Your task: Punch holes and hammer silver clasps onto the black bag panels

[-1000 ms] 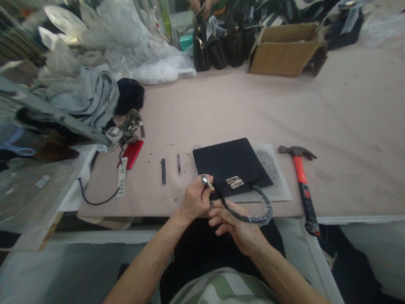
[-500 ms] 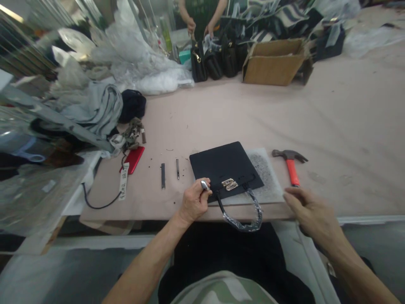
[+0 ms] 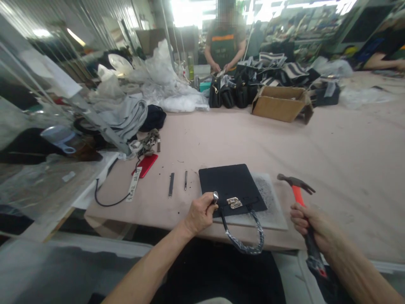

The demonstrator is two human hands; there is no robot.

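Note:
My left hand point(image 3: 200, 214) is closed round a short metal punch point(image 3: 215, 196), its silver end showing above my fingers at the left side of a black bag panel point(image 3: 226, 181). The panel lies flat with a gold-coloured clasp point(image 3: 234, 203) near its front edge. A handle point(image 3: 245, 246) wrapped in clear plastic hangs from it over the table edge. Beneath the panel is a pale, speckled board point(image 3: 274, 207). My right hand point(image 3: 308, 223) grips a claw hammer point(image 3: 297, 192) by its red and black handle, right of the board. The punch's lower end is hidden.
Left of the panel lie a thin metal rod point(image 3: 186, 180) and a flat dark strip point(image 3: 171, 184). Beyond them is a red case point(image 3: 148, 165) with a corded tag. A cardboard box point(image 3: 280, 105) and black bags point(image 3: 228, 95) stand at the back, near another person point(image 3: 225, 48).
My right hand has closed on the hammer's handle and drawn it slightly towards me, lifting the handle end. My left hand stays at the panel. The view has tilted up.

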